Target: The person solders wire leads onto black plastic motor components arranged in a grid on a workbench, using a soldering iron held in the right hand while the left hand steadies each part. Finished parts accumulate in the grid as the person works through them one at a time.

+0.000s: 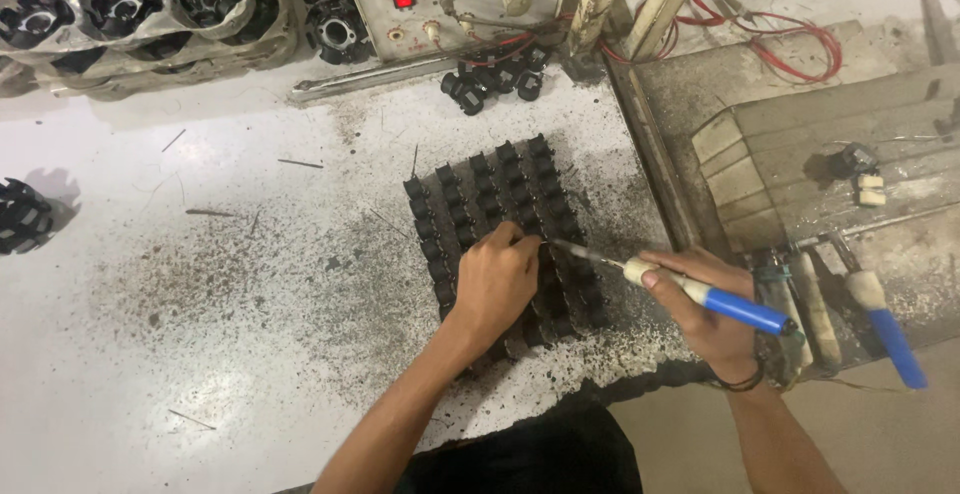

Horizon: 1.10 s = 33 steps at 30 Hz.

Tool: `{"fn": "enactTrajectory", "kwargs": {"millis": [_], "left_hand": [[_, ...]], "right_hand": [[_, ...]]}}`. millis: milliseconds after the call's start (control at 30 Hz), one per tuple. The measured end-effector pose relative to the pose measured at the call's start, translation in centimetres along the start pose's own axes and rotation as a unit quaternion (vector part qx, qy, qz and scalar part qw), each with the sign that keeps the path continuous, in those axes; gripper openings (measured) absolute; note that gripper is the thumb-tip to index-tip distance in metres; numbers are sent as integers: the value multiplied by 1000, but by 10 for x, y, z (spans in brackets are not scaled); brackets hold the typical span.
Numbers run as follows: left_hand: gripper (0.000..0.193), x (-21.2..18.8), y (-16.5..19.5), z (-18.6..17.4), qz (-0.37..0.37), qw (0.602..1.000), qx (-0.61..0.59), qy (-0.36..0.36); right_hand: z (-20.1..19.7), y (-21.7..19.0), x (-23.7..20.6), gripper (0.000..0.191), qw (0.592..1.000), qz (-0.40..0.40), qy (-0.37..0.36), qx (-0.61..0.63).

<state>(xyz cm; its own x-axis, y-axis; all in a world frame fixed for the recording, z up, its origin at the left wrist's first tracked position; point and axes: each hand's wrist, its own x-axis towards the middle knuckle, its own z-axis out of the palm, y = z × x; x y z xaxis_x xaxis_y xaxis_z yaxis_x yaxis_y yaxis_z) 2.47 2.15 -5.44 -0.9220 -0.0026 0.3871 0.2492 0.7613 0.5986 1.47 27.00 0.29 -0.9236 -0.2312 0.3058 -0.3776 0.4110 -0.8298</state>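
Left hand (497,279) pinches a small black component in the block of components (500,224) at frame centre, right hand (705,299) clamps the blue-handled soldering iron (690,289), tip at that row; finished share indeterminable.

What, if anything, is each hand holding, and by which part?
The right hand holds a soldering iron by its blue handle, near the pale collar. The left hand rests on the block of small black parts; whether it pinches anything cannot be told.

left hand (497,279) hiding several black parts on the block (500,224), trays (130,4) cut off at top edge
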Motion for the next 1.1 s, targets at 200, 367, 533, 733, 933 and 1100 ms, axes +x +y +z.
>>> {"fn": "enactTrajectory", "kwargs": {"millis": [200,367,533,733,933,1100], "left_hand": [[3,2,0,1,0,1000,0,-24],[10,5,2,2,-2,999,-23,-46],[3,12,10,-9,-9,1000,-23,-6],[10,-8,15,-35,-15,997,-37,64],[16,-28,17,-15,-9,1000,-19,6],[14,-25,11,-2,1,1000,-25,5]], "right_hand": [[3,-29,14,25,994,-76,-24,-72],[5,-43,22,24,983,-114,-52,-138],[-3,-25,24,21,977,-166,-69,-113],[-10,12,-17,27,999,1,11,53],[-11,17,-46,27,1000,19,8,7],[-9,0,-33,26,1000,13,-3,-23]]}}
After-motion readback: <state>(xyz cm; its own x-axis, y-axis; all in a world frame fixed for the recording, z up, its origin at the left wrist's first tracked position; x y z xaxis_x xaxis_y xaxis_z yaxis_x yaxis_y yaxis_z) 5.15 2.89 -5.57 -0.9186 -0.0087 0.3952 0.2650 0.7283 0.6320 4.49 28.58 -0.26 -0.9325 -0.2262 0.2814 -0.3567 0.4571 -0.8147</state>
